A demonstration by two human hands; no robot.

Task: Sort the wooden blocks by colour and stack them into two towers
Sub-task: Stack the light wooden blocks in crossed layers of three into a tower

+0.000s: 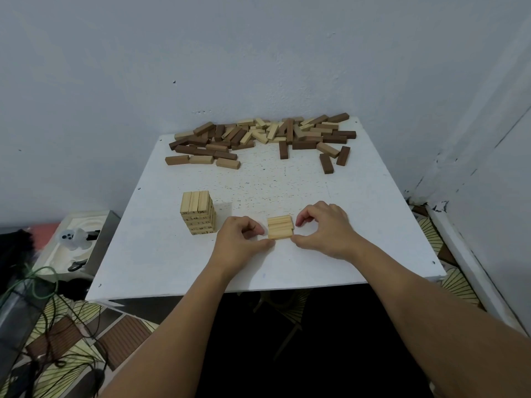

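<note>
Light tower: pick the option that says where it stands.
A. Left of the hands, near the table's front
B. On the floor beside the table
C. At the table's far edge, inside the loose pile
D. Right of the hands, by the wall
A: the light tower stands on the table just left of the left hand, well in front of the loose pile at the far edge.

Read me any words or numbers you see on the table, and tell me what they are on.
Small dark numbers are printed on the block ends of the pale tower: too small and blurred to read surely.
No print shows on the row of pale blocks or the loose pile.
</note>
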